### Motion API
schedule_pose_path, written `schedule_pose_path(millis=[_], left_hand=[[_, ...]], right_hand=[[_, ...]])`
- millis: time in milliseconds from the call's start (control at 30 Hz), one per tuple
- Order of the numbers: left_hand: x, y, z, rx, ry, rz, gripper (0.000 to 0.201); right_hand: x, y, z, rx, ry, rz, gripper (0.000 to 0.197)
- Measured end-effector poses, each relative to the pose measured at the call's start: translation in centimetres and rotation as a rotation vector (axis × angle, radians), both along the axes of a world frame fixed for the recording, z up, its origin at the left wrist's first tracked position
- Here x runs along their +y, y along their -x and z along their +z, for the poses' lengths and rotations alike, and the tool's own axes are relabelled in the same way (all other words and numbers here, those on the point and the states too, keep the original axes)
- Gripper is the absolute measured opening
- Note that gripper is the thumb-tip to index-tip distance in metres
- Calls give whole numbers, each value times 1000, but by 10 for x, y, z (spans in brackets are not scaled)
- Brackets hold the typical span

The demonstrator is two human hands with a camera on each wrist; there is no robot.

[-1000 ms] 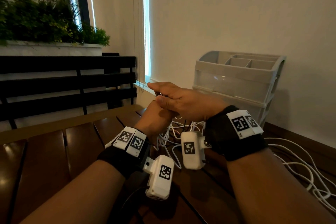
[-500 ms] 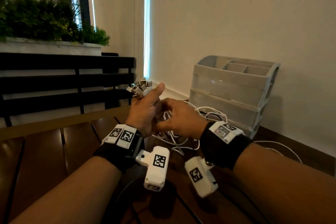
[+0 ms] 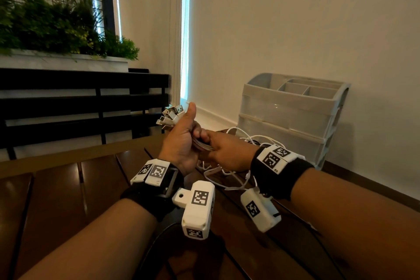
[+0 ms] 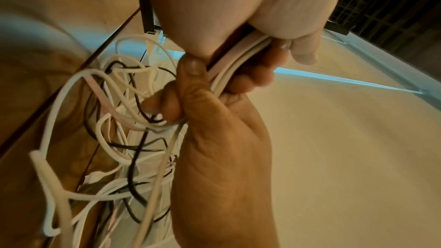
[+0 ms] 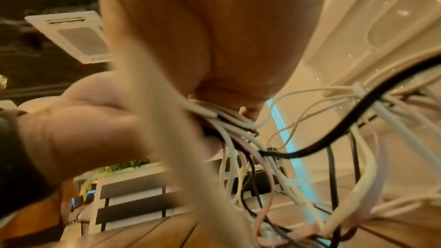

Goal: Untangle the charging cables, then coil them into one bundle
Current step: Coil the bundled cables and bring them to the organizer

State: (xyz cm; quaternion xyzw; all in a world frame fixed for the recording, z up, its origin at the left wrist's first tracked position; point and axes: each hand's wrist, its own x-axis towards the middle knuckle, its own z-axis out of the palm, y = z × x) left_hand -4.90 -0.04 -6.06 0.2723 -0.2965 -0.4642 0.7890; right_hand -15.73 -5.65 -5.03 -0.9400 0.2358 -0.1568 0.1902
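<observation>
My left hand (image 3: 186, 134) is raised over the table and grips a bunch of charging cables (image 4: 235, 67). Their USB plugs (image 3: 171, 114) stick out above the fist by the thumb. My right hand (image 3: 212, 146) is pressed against the left from the right and pinches the same white, pink and black strands (image 5: 226, 120) just below the fist. Below both hands the cables hang in a loose tangle (image 4: 119, 120) down to the table (image 3: 68, 188), with loops (image 3: 229, 174) lying under my right wrist. Both palms hide the gripped stretch in the head view.
A grey plastic drawer organiser (image 3: 291, 116) stands at the back right against the wall, close behind the cable loops. A black slatted bench back (image 3: 79, 107) and a planter with greenery (image 3: 56, 29) lie beyond the table's far left edge.
My right hand came off the top of the left fist and dropped beside it onto the cables. The plugs now show above the left hand. Slack cable at the right was drawn in.
</observation>
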Motion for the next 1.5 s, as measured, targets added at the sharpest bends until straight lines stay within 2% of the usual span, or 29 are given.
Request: schedule_pose_path(millis=[100,167,300,500,633,767,833,900,1000,1067,1133,1233,1333,1367,1433,1500], left_hand=[[-2,-1,-4,-10,-61,44,46],[-4,-1,-7,-33,-101,110,49],[-3,1,-8,-5,-101,200,36],[-3,-1,-6,3,-44,215,36],[-6,-5,-8,-79,14,244,34],[-7,-11,-9,-144,19,254,30],[-9,-12,-10,-157,29,266,30],[-10,-10,-12,-158,46,289,33],[-9,-4,-11,-89,50,284,27],[-7,-2,-8,-36,29,256,27],[-8,-3,-7,-39,22,250,33],[-10,-8,-11,-115,-44,282,30],[-14,-13,-16,-264,-139,389,76],[-14,-14,-17,-336,-146,436,82],[-13,-14,-17,-488,-163,500,76],[-15,-15,-17,-608,-197,541,57]], right_hand=[[-3,0,3,51,58,9,17],[-6,-1,2,106,109,2,26],[-9,-4,2,155,195,38,38],[-21,-4,2,335,424,-49,29],[-31,-1,-3,358,609,-9,35],[-35,7,3,366,697,-3,24],[-35,9,5,430,712,-52,24],[-27,5,7,450,696,-71,39],[-9,-8,5,196,504,-15,59],[-2,-15,0,50,238,12,59],[-1,-18,-5,11,80,13,51],[-3,-17,-3,132,146,3,49],[-5,-15,0,320,308,12,42],[-5,-14,-1,369,353,12,39],[-5,-10,-1,433,427,-10,38],[-4,-7,-1,497,504,-35,38]])
